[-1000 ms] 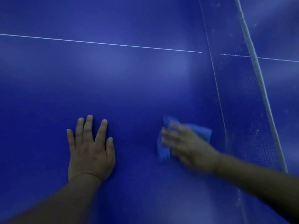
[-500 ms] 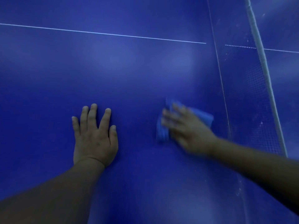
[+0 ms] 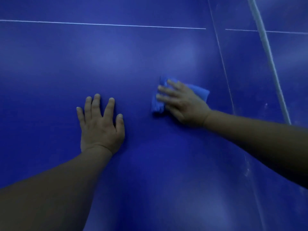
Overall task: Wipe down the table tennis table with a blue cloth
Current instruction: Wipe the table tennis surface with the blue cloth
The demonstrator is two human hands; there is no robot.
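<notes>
The folded blue fabric cloth (image 3: 199,92) lies flat on the dark blue, smooth-topped table tennis table (image 3: 116,64), a short way in from the net (image 3: 246,72), on the near side of it. Part of the cloth shows beyond the fingertips and part behind the knuckles; the middle is covered.

The right hand (image 3: 181,104) rests on top of the cloth with fingers straight and spread, pressing it down onto the surface. No finger appears curled round the fabric, though the thumb is hidden, so a pinch at the underside cannot be ruled out.

The left hand (image 3: 100,125) lies palm-down on the bare table, farther from the net than the cloth and well apart from it. Its fingers are extended and splayed, holding nothing; it reads as a brace for the reaching body.

The net's white top band (image 3: 266,52) runs diagonally along the far right of the view. The thin white centre line (image 3: 108,24) crosses the table beyond both hands and meets the net at a right angle. Pale specks and smears show on the surface close to the net's foot.

Judgement: the wiping step is in hand, with the stroke working the area beside the net. How much of the table is already done cannot be told from this view. The next move calls for steady downward pressure while the cloth is slid, probably toward the marked strip at the net's foot, without snagging the mesh.
</notes>
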